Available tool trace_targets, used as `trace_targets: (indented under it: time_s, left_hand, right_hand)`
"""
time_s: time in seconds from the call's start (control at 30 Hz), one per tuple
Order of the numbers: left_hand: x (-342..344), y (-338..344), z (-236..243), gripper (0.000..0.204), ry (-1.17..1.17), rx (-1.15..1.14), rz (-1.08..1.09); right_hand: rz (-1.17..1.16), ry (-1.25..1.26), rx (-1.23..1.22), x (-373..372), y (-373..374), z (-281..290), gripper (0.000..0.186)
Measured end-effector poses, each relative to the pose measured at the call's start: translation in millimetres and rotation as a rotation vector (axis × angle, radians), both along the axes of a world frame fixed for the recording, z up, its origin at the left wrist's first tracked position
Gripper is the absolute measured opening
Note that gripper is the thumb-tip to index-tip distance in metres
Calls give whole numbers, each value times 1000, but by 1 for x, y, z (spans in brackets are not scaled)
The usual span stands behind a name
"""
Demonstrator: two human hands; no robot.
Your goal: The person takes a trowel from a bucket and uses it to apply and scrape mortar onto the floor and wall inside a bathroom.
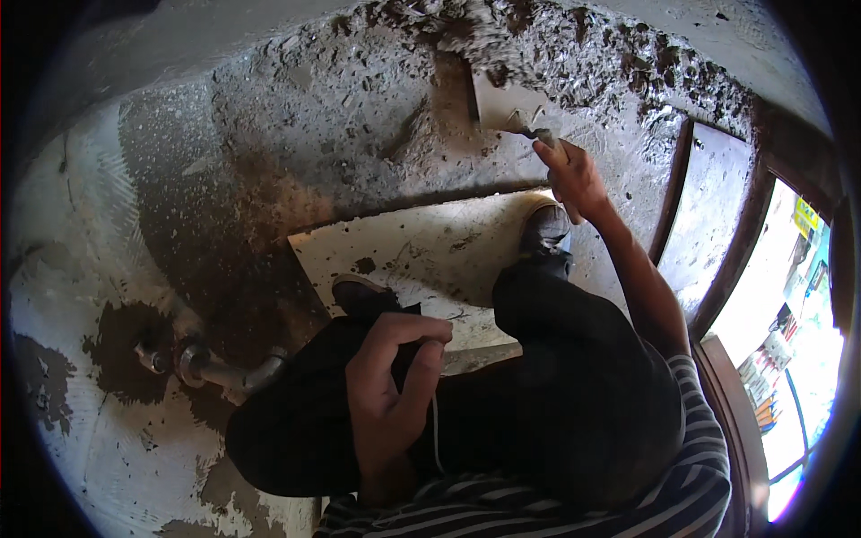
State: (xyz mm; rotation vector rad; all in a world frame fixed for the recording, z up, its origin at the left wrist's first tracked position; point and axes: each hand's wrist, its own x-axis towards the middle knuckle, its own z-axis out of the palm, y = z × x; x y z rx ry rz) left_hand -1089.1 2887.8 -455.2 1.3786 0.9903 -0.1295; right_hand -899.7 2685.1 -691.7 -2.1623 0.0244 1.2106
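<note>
My right hand (574, 179) reaches forward and is closed around the handle of a trowel (502, 100). The trowel's flat, pale, broad blade lies against the rough wet mortar (359, 117), near the edge of a strip of lumpy dark grey mortar (610, 54) at the far side. Over my lap, my left hand (395, 377) is loosely closed, thumb beside the curled fingers, with nothing visible in it. A thin white cord (437, 435) hangs just below that hand against my dark trousers.
Under my shoes (545, 229) lies a pale, mortar-spotted board (421, 247). A metal pipe with fittings (224, 369) stands out at the left, by a patchy plastered surface (99, 430). On the right are a dark wooden frame (731, 421) and a bright opening with shelved goods.
</note>
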Motion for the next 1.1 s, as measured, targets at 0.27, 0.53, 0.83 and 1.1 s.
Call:
trace_targets:
  time_s: [0.27, 0.53, 0.83, 1.1]
  left_hand:
    - [-1, -3, 1, 14, -100, -62, -4]
    - [-7, 0, -1, 11, -142, -44, -39]
    - [-12, -1, 7, 13, -115, -60, -10]
    - [-8, -5, 7, 13, -127, -11, -32]
  right_hand:
    - [-728, 586, 453, 23, -83, 54, 39]
    - [-1135, 1016, 1604, 15, -130, 38, 52]
    - [-873, 1202, 1558, -29, -76, 24, 59]
    - [-233, -47, -89, -26, -45, 34, 47]
